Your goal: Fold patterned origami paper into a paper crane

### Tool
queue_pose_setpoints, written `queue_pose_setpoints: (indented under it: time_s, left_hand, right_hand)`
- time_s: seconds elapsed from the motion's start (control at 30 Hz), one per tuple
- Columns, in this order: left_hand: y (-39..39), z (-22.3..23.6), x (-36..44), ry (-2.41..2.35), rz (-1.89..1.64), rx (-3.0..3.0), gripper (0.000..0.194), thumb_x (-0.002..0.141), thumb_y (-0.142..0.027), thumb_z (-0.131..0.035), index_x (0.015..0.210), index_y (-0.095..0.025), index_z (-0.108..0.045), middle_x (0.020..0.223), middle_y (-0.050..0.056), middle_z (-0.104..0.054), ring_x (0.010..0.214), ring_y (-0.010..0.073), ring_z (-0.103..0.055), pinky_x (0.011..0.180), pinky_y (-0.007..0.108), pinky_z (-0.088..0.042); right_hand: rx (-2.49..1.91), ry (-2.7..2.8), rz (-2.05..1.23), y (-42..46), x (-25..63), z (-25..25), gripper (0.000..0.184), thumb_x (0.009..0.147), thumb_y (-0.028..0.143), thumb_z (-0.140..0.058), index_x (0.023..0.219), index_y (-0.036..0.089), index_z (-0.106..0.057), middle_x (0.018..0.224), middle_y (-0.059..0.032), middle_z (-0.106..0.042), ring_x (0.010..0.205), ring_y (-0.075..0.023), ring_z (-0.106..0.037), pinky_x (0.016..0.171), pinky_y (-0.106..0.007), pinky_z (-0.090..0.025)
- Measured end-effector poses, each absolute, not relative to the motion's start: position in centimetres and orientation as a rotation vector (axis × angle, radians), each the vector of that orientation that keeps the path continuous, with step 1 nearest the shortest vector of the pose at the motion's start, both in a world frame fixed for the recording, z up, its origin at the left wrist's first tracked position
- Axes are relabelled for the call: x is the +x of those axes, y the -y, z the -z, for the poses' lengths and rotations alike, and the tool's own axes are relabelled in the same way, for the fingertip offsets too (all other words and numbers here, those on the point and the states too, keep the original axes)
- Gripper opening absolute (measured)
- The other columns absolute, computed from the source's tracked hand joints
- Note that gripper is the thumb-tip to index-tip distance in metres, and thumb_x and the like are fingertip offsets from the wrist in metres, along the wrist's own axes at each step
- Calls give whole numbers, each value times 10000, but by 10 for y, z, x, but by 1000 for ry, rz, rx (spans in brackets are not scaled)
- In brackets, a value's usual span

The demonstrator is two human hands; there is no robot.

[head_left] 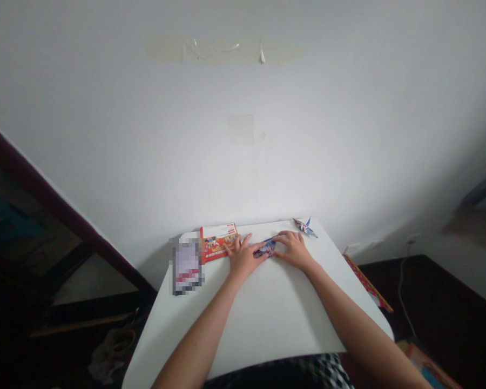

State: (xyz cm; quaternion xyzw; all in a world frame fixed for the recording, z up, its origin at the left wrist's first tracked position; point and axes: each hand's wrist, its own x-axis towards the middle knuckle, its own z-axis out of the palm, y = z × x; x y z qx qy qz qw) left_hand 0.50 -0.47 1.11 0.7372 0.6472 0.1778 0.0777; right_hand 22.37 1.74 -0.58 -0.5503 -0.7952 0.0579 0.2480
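A small folded piece of blue, purple and white patterned paper (pixel 268 248) lies on the white table between my hands. My left hand (pixel 242 258) is spread, with its thumb reaching to the paper's left part and its other fingers over the edge of a red and white box or booklet (pixel 220 254). At the paper's right end my right hand (pixel 295 249) has its thumb and index finger closed on the edge. A folded paper crane (pixel 305 227) in similar colours sits at the table's back right corner.
The white table (pixel 275 319) stands against a pale wall (pixel 328 135). A pixelated phone-like object (pixel 187 266) lies at its left edge. A colourful strip-like item (pixel 366 281) shows beyond the right edge, and a dark-framed opening is at left.
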Motion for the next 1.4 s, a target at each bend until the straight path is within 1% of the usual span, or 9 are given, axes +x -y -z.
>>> queue_pose_setpoints:
  time_s: [0.1,0.23,0.47,0.63,0.73,0.9,1.03,1.23,1.4]
  left_hand:
    - [5,-12,5,-1940,-526,2208,430,829,-632,-701,1251,-549,-700,1634,-57,-441,1553,422,-217,1219,766,12]
    - [4,-12,4,-1921,-530,2222,423,828,-618,-711,1247,-560,-697,1627,-65,-450,1549,418,-233,1220,768,6]
    - [4,-11,3,-1915,-544,2230,417,832,-619,-707,1246,-574,-689,1624,-69,-454,1539,429,-248,1189,809,28]
    - [5,-14,5,-1923,-526,2205,429,825,-610,-717,1250,-557,-697,1632,-66,-444,1545,428,-227,1210,776,25]
    - [5,-14,5,-1927,-521,2201,432,822,-625,-713,1247,-557,-698,1628,-65,-448,1543,433,-233,1208,781,16]
    - [3,-11,4,-1935,-523,2210,430,828,-643,-698,1251,-564,-692,1625,-37,-454,1544,428,-242,1192,797,28]
    - [2,-9,3,-1932,-528,2218,428,829,-651,-690,1248,-568,-691,1624,-35,-455,1541,437,-246,1182,813,27]
    - [3,-11,4,-1940,-531,2218,426,826,-643,-698,1243,-560,-698,1617,-36,-465,1542,422,-250,1198,791,23]
    - [6,-13,5,-1947,-541,2205,428,826,-625,-704,1244,-533,-711,1614,-37,-468,1547,409,-236,1229,743,37]
  right_hand:
    - [-1521,2080,-148,-22,224,9,287,959,437,-632,1209,335,-728,1305,-69,-651,1275,-264,-559,1167,-526,-330]
    - [-1528,2070,-92,-24,224,10,252,978,389,-609,1173,309,-747,1248,-72,-665,1207,-251,-584,1109,-449,-393]
    - [-1606,2045,-17,-25,215,6,217,961,374,-638,1116,277,-754,1222,-85,-654,1178,-272,-573,1056,-435,-424]
    - [-1613,2030,-66,-29,217,5,190,920,385,-688,1073,297,-758,1201,-67,-660,1163,-270,-579,1060,-441,-428]
    - [-1603,2045,-87,-29,220,5,231,884,405,-728,1089,300,-748,1220,-64,-656,1165,-275,-581,1073,-455,-424]
    - [-1563,2071,-95,-26,221,7,398,815,495,-779,1149,287,-721,1274,-83,-635,1206,-290,-562,1100,-472,-412]
    - [-1541,2085,-93,-23,220,8,505,772,511,-804,1213,289,-697,1316,-96,-623,1253,-310,-539,1130,-503,-383]
    - [-1479,2138,-102,-19,220,4,542,764,513,-808,1246,293,-690,1334,-101,-628,1295,-311,-524,1154,-520,-349]
    - [-1472,2157,-85,-17,221,3,557,758,529,-815,1250,298,-692,1339,-96,-631,1304,-307,-527,1153,-514,-356]
